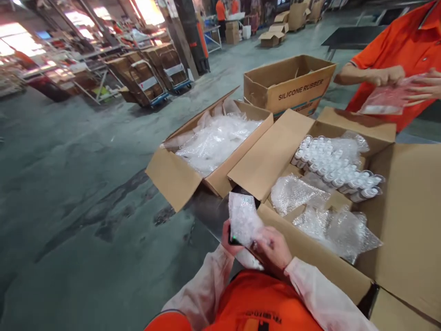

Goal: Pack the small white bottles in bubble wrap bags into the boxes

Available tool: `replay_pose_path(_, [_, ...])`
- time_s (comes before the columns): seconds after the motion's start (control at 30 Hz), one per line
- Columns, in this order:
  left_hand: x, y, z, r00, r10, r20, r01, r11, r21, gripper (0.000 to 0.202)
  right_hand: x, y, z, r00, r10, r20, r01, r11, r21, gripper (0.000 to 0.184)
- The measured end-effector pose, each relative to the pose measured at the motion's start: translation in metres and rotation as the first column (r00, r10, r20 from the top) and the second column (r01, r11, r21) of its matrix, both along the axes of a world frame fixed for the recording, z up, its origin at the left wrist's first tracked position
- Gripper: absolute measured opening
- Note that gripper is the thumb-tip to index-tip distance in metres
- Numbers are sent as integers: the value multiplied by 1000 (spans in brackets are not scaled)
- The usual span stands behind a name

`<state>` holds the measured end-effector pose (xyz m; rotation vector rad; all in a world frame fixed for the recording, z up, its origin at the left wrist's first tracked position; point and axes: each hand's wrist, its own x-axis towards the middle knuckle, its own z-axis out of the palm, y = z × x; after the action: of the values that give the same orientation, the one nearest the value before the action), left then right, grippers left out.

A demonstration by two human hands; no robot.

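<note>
Bubble-wrap pouch (243,219) at lower centre of the frame, held upright between both hands, just above the orange shirt. Left hand (230,237) closed around its lower left edge, with something dark and a speck of green showing against the palm; cannot tell what. Right hand (272,248) gripping the pouch's lower right corner, fingers curled over the wrap. White sleeves (320,294) on both forearms.

Just beyond the hands, large open carton (275,156) on the table, flaps spread wide. Inside, toward the right, rows of small white-capped bottles (330,168) lying packed under clear plastic. Nearer, loose sheets of bubble wrap (298,193) heaped in the same carton.

Left of that, second open carton (172,177) filled with clear plastic bags (215,140). Behind, brown box marked SILICONE RUBBER (296,87), open on top.

Upper right of the frame: co-worker in orange, both hands on a reddish plastic bag (386,101).

Upper left: trolleys (151,85) loaded with flat cardboard on the grey floor (69,184); more boxes (272,37) far back.
</note>
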<state>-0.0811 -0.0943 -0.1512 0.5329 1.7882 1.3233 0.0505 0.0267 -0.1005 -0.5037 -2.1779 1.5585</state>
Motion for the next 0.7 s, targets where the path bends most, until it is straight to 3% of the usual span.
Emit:
replay_pose_path(0.07, [2,2,9,963,7,268,-50,987,155,79,9,12,0,985,-172,9,171,973,-154,38])
replay_pose_path(0.1, [3,2,13,910,-15,414,-93,966,241,84,13,17,1,966,-257,21,255,938,-235,41])
replay_pose_path(0.13, [4,3,17,843,-52,535,-139,940,310,86,15,23,3,935,-351,44,342,866,-363,42])
replay_pose_path(0.17, [5,4,20,782,-88,617,-176,918,355,84,18,28,5,893,-442,85,422,754,-504,44])
replay_pose_path(0.23, [6,4,24,732,-113,672,-199,908,369,82,20,34,11,800,-570,188,509,478,-716,49])
replay_pose_path(0.27, [6,5,25,727,-111,677,-194,914,358,82,21,35,13,769,-599,224,518,378,-767,50])
replay_pose_path(0.3, [7,5,26,729,-109,676,-182,921,345,83,22,35,15,753,-613,238,519,332,-787,50])
replay_pose_path(0.47, [6,3,23,732,-125,670,-150,929,337,84,23,33,16,733,-634,246,511,275,-815,51])
replay_pose_path(0.57, [1,2,22,720,-130,682,-115,946,302,75,24,34,12,736,-629,251,509,269,-818,51])
replay_pose_path(0.7, [-10,4,25,780,-69,622,-78,975,206,65,28,36,9,755,-602,260,513,294,-806,50])
